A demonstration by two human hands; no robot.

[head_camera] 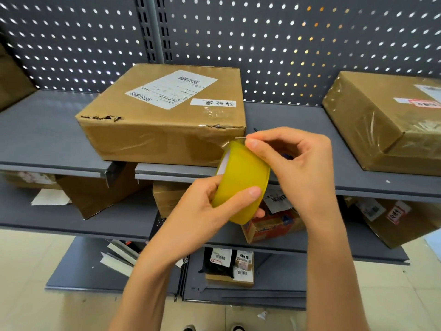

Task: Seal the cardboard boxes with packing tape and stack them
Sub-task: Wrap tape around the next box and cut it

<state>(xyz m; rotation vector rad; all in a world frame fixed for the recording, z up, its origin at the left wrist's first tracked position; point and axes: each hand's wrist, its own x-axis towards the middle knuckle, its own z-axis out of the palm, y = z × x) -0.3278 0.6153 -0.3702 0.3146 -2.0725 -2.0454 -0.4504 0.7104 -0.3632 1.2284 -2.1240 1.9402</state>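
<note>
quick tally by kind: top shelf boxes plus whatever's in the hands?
Cardboard boxes fully in view on the top shelf: 2, the labelled box and the plastic-wrapped box
Yellow tape rolls: 1, tape roll, gripped by left hand, right hand picking at its edge
Total: 3

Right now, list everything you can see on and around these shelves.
tape roll: one, yellow, held in front of the top shelf
labelled box: one, brown, top shelf centre, edges torn
wrapped box: one, brown under clear film, top shelf right
lower boxes: several, brown, one red-printed, second shelf
small parcels: a few, black and brown, bottom shelf
shelves: grey metal, three levels
pegboard: grey, behind the shelves
hands: left hand grips the roll; right hand pinches at the roll's top edge
</note>
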